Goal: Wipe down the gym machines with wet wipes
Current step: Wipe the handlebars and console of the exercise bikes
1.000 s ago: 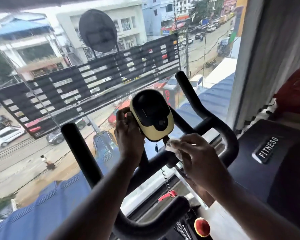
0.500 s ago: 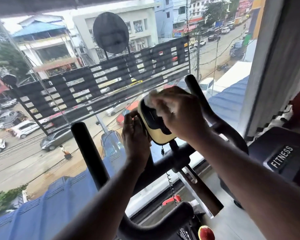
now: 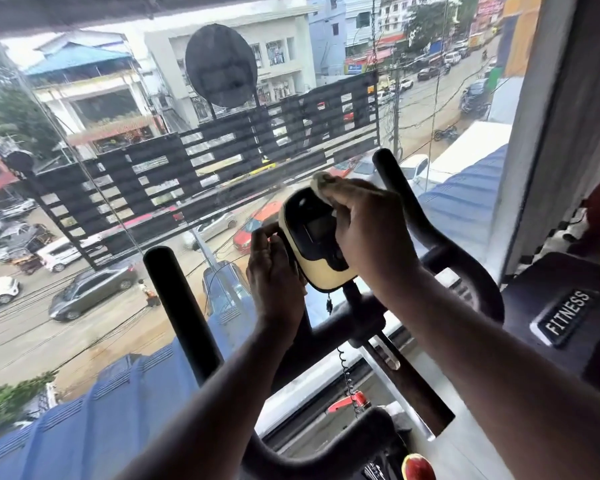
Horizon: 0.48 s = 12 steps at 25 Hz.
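An exercise bike's yellow and black console (image 3: 314,244) stands on a post above the black handlebar (image 3: 179,313). My left hand (image 3: 274,275) grips the console's left edge from behind. My right hand (image 3: 364,230) presses a crumpled white wet wipe (image 3: 319,180) against the console's upper right corner, fingers curled over the wipe. Only a small part of the wipe shows above my fingers. The right side of the console is hidden under my right hand.
A large glass window (image 3: 153,306) lies right behind the bike, with a street far below. A black machine marked FITNESS (image 3: 565,317) stands at the right. A red knob (image 3: 417,467) sits low on the bike frame. The right handlebar arm (image 3: 406,202) curves up behind my right hand.
My right hand rose with the wipe from below the console to its top, then slid to the upper right corner. My left hand stayed on the console's left edge.
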Each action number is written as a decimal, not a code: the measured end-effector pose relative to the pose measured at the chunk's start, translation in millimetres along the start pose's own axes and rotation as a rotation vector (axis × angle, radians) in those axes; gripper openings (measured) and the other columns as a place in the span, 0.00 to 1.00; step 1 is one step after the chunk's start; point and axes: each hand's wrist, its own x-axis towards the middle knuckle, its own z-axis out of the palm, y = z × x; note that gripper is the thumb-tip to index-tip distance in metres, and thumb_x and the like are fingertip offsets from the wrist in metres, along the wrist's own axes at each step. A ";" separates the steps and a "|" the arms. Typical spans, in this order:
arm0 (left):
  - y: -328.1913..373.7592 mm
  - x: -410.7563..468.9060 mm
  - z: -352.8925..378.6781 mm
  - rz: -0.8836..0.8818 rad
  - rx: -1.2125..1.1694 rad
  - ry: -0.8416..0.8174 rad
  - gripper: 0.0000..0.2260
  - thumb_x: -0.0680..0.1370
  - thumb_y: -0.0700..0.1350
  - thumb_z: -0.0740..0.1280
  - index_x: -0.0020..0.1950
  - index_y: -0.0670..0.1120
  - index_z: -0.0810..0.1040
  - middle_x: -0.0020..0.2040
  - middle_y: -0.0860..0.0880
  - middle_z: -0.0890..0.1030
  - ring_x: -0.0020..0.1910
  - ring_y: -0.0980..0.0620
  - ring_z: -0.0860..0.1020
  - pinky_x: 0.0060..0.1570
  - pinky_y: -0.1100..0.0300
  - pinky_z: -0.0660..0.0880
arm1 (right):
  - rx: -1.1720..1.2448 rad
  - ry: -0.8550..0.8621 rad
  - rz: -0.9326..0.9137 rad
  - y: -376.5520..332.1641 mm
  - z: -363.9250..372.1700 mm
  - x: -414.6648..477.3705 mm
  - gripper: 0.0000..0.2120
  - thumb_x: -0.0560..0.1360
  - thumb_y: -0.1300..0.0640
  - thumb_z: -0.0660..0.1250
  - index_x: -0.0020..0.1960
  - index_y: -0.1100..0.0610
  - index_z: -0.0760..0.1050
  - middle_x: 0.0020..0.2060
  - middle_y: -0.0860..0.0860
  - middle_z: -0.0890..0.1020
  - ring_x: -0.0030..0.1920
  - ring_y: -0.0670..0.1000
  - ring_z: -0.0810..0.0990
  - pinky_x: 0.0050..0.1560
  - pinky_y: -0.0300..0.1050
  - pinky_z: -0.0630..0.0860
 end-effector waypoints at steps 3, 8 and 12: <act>-2.1 0.8 -0.2 0.011 -0.003 -0.004 0.08 0.83 0.47 0.57 0.52 0.49 0.76 0.29 0.43 0.71 0.24 0.46 0.67 0.26 0.56 0.67 | 0.022 -0.187 -0.274 -8.9 6.8 -18.4 0.19 0.78 0.69 0.62 0.65 0.60 0.83 0.65 0.53 0.83 0.71 0.50 0.78 0.75 0.40 0.69; -0.9 -0.3 -0.3 0.019 -0.001 -0.002 0.09 0.85 0.48 0.58 0.54 0.48 0.76 0.29 0.45 0.71 0.24 0.47 0.68 0.25 0.57 0.67 | -0.005 -0.103 -0.090 0.5 5.3 -7.3 0.25 0.78 0.72 0.60 0.72 0.61 0.78 0.70 0.55 0.79 0.75 0.50 0.73 0.77 0.39 0.66; -4.7 2.1 -0.4 0.014 0.011 -0.010 0.09 0.85 0.49 0.57 0.52 0.51 0.75 0.29 0.45 0.71 0.26 0.45 0.68 0.25 0.51 0.69 | -0.007 -0.058 -0.117 5.3 -4.6 1.0 0.23 0.76 0.74 0.63 0.67 0.61 0.82 0.64 0.54 0.84 0.68 0.44 0.78 0.71 0.30 0.68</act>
